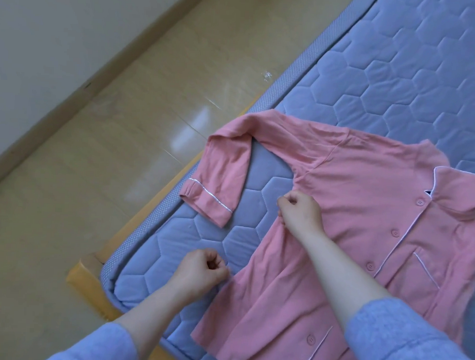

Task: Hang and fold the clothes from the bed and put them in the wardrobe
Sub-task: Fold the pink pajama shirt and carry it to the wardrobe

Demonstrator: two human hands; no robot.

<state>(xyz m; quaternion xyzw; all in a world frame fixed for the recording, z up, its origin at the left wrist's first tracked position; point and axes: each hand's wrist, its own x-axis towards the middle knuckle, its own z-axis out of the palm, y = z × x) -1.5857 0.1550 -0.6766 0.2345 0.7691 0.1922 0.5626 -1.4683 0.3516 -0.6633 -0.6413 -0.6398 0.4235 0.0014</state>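
While it lies face up on the quilted blue-grey mattress (pixel 399 64), the pink pyjama shirt (pixel 365 212) sits near the mattress corner. Its buttoned front shows, with the collar (pixel 453 189) toward the right of the view and the hem toward the bottom edge. White piping runs along the collar, front opening and chest pocket (pixel 423 269).

One long shirt sleeve (pixel 226 163) spreads leftward and bends back on itself. Its cuff (pixel 205 203) lies on the mattress close to the edge.

Right hand (pixel 300 209): fingers curled, pinching the shirt's side just below the armpit. The cloth puckers at the grip.

Left hand (pixel 202 271): fingers curled into a loose fist at the shirt's lower side edge, knuckles touching or just beside the cloth. Cannot tell whether any fabric is held.

Both forearms are bare, with the person's blue knit sleeves (pixel 414 345) at the bottom of the view.

A wooden bed frame (pixel 85 276) shows at the corner. Beyond it are a glossy beige tiled floor (pixel 95 173) and a pale wall (pixel 46 35).
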